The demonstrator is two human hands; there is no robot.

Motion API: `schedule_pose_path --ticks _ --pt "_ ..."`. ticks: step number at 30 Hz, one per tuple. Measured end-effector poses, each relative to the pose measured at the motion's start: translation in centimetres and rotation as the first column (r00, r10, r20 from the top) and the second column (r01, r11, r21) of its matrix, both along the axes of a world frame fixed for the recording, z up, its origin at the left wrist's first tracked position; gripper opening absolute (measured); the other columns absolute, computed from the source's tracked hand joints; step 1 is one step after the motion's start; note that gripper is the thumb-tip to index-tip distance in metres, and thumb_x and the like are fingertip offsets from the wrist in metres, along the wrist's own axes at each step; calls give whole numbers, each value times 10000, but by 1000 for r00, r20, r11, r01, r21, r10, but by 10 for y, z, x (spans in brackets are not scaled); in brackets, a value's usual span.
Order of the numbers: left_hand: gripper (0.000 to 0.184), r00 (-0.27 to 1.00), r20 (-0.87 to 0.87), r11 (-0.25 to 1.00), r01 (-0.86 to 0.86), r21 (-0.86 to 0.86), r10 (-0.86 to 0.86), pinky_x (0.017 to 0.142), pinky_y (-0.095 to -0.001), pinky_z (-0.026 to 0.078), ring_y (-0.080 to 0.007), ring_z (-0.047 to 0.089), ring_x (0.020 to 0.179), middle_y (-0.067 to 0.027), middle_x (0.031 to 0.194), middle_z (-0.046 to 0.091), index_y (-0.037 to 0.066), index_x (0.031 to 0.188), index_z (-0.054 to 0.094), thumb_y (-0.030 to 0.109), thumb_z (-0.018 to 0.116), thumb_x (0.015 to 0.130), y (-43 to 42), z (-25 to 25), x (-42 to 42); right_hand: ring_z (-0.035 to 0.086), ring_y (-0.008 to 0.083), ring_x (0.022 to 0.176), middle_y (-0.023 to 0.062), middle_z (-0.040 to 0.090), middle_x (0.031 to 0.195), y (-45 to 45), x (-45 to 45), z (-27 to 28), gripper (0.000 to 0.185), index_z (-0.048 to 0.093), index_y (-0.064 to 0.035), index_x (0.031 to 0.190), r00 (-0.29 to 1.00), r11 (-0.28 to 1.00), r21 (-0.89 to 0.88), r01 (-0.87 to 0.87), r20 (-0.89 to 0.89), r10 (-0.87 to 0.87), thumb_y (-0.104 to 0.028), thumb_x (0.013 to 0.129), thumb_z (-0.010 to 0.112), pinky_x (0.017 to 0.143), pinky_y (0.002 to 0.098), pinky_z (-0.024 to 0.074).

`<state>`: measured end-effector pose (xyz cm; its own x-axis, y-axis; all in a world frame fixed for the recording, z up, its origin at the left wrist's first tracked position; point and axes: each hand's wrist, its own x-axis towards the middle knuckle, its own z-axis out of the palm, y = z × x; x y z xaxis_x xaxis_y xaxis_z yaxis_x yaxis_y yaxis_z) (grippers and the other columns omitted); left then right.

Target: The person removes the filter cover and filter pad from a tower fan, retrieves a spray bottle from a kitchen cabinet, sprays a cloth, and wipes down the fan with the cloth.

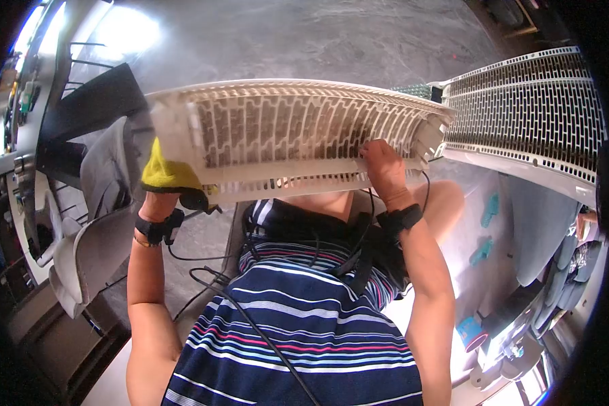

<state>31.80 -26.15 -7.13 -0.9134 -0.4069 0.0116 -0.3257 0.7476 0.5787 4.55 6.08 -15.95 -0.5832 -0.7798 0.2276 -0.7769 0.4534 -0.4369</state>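
Long off-white slotted plastic casing [284,170]: crosswise before the striped navy shirt [298,318]
Left hand [164,201]: at its left end, under dark-edged yellow fabric [166,169] (fingers hidden; grip cannot be told)
Right hand [384,169]: curled nearly closed against its slotted face, contents unclear
Right side: second white slotted panel [521,111]

This person's left hand [161,204], under yellow cloth [169,169], meets the pale slotted panel [284,168] while the right hand [384,167] curls against it.
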Motion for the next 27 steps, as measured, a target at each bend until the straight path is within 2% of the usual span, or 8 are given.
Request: schedule_pose_path --ticks 5,7,8,14,16,17,24,27 --pt "231 996 -74 965 -31 262 52 758 -389 442 -315 532 855 -118 888 571 50 880 583 4 616 657 -7 1 -8 578 279 652 101 570 749 -1 -2 -6 57 551 -55 765 1000 994 -106 24 21 -22 -52 740 601 555 357 470" --pt "251 984 -140 993 101 -64 -109 779 -384 439 -320 527 890 -131 930 561 50 901 584 22 637 657 -6 2 -14 581 275 651 97 574 746 -2 -3 -9 52 553 -59 760 1000 993 -118 31 5 -30 -54 740 601 557 356 472" --pt "251 985 -137 993 101 -65 -109 779 -384 439 -320 527 890 -131 930 561 50 901 584 22 637 657 -7 2 -14 583 272 651 93 577 744 -2 -2 -9 48 555 -62 756 999 991 -128 39 -9 -41 -57 740 600 558 354 473" --pt "331 986 -87 964 -121 236 145 786 -378 437 -318 518 913 -137 986 545 21 946 563 37 676 636 -2 -7 -19 588 256 644 66 587 731 -2 0 -3 50 579 -85 779 996 987 -132 88 -20 -91 -64 740 603 561 346 473" --pt "324 911 -227 817 -172 550 345 793 -374 435 -302 521 917 -130 984 550 14 956 555 33 665 651 -3 -17 -19 583 251 661 68 586 752 -1 0 -3 77 579 -72 783 997 986 -149 80 0 -81 -35 717 595 568 343 479" --pt "305 980 -162 947 -55 316 111 803 -369 437 -297 528 920 -129 971 559 17 954 557 22 647 662 -8 -9 -14 579 246 678 71 585 772 -2 1 -2 106 580 -59 787 997 984 -161 78 15 -77 -7 694 587 576 340 485" --pt "257 973 -177 973 112 -203 -149 785 -355 444 -281 543 875 -116 930 567 17 958 558 2 592 703 -8 -1 -20 586 245 702 71 597 788 2 -1 1 174 614 -63 822 999 983 -178 42 19 -40 10 669 576 612 343 494" --pt "242 956 -145 846 -149 512 256 762 -304 449 -199 540 876 -96 953 567 15 1034 526 21 512 793 -14 -26 -9 586 280 695 88 588 757 10 -3 3 46 587 -71 785 1000 984 -177 -15 -3 15 -91 755 616 589 360 471"
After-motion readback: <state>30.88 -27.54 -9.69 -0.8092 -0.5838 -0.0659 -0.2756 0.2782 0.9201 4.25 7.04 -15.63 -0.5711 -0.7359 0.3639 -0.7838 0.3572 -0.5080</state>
